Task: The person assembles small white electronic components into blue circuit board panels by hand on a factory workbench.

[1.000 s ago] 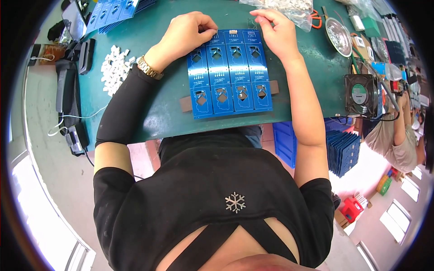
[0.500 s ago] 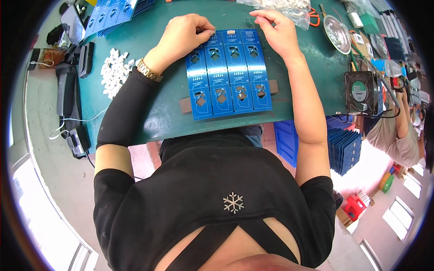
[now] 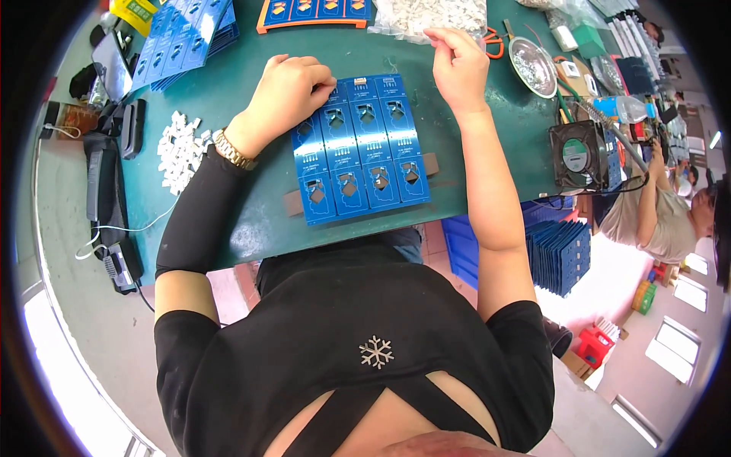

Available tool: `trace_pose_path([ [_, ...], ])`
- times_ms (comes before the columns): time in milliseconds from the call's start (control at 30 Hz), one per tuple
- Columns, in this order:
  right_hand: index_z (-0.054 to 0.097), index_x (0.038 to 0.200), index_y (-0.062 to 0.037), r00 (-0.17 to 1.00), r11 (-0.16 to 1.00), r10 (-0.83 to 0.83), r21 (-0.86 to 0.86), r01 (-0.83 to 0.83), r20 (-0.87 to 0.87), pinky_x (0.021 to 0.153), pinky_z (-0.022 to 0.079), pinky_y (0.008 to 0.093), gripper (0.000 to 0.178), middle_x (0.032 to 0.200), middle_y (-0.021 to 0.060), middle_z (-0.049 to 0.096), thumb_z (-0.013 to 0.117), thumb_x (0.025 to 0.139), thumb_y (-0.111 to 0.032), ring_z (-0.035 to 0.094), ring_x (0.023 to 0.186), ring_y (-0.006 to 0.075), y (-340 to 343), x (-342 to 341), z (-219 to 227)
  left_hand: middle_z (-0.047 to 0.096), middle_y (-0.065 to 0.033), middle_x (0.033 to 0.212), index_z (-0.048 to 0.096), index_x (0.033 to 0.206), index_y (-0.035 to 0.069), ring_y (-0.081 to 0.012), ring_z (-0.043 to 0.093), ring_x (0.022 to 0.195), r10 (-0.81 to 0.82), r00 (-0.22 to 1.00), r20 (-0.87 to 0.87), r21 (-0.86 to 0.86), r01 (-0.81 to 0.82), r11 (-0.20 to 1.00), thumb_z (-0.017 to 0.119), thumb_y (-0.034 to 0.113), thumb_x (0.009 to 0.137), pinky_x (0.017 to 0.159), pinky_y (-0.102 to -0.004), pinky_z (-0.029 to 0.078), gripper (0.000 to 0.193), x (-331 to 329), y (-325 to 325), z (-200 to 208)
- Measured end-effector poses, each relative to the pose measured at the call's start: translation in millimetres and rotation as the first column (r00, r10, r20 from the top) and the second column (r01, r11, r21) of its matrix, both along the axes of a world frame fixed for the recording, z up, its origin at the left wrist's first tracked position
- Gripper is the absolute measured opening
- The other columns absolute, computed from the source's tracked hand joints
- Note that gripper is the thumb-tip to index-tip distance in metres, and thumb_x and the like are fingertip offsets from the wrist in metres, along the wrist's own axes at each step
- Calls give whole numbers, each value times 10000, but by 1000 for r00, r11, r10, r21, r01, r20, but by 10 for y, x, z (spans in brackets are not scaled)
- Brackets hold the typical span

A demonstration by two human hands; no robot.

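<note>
On the bench's (image 3: 259,206) six o'clock side: noted blue circuit panel (image 3: 354,156), white part (image 3: 359,81) at twelve. Found left hand (image 3: 293,91) curled at eleven, right hand (image 3: 461,72) half-curled, apart, at two; cannot tell contents. Judged part-fitting; probably requiring careful alignment next.

The scene is bright. White glare bands the middle of the blue board (image 3: 361,149); on its near left, the green table (image 3: 255,225) carries a paler sheen. Far left of the board, a window (image 3: 65,373) burns out white; far out around the board, straight edges bend toward a black rim.
</note>
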State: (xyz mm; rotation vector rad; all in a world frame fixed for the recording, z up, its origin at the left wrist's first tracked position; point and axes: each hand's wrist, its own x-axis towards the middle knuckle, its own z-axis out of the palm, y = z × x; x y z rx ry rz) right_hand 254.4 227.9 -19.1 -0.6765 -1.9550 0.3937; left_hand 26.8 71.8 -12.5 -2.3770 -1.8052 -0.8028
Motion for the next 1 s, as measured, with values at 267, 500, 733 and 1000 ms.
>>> trace_pose_path([
  [267,690,1027,-22,946,931,-58,360,-64,319,898,490,444,324,1028,159,666,561,737,41,601,1029,358,124,-72,-142,589,-64,823,653,804,71,-253,610,835,-93,996,-4,11,94,996,622,76,803,761,-370,460,32,25,-5,46],
  [500,660,1044,-38,865,956,-175,292,35,470,851,488,431,271,980,159,600,565,799,23,587,939,362,77,-144,-221,556,-60,878,675,844,61,-237,586,881,-100,974,-201,-87,84,993,577,4,770,753,-365,447,135,54,-112,181],
  [733,632,949,-9,840,925,-162,376,-54,518,866,467,497,174,981,215,591,526,818,-51,575,973,398,605,-302,-218,620,-89,1110,685,1058,3,-283,569,1031,-84,996,-20,-196,78,978,514,-100,724,893,-367,444,390,-51,-205,159],
  [1000,642,1161,-118,640,980,132,-198,31,757,952,449,459,293,1211,182,598,569,881,-163,531,1156,404,1423,-305,-208,635,-116,1117,690,1037,-19,-307,577,1017,-122,992,16,-174,123,977,487,-110,729,888,-391,476,380,-27,-96,124],
])
